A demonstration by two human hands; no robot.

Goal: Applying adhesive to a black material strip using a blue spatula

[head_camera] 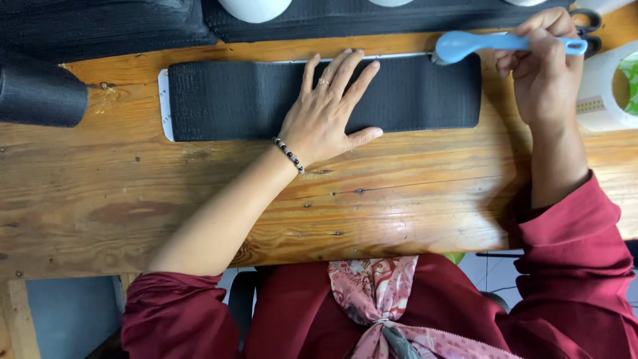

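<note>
I am pressing my left hand (325, 116) flat on a long black ribbed fabric band (252, 96), fingers spread and nothing gripped, pinning it to the wooden plank worktop (166, 193). The band is lying lengthwise along the far edge, over a white card strip (163, 106) that is showing at its left end and along its far edge.

My right hand (541, 66) is closing around the handle of a light blue plastic brush (495, 44), and I am holding its head at the band's upper right corner, bristles just touching the fabric. As I judge it, the brushing is sitting at that far right end; I cannot tell from the fabric how much is already brushed, since the surface is looking evenly dark all along.

My left forearm is reaching diagonally up from my body with the wrist low, a beaded bracelet (288, 154) at the wrist. My right arm is coming straight up the right side, red sleeve (571, 246) pushed back, hand curling over the handle near a white tape roll (608, 90).
</note>
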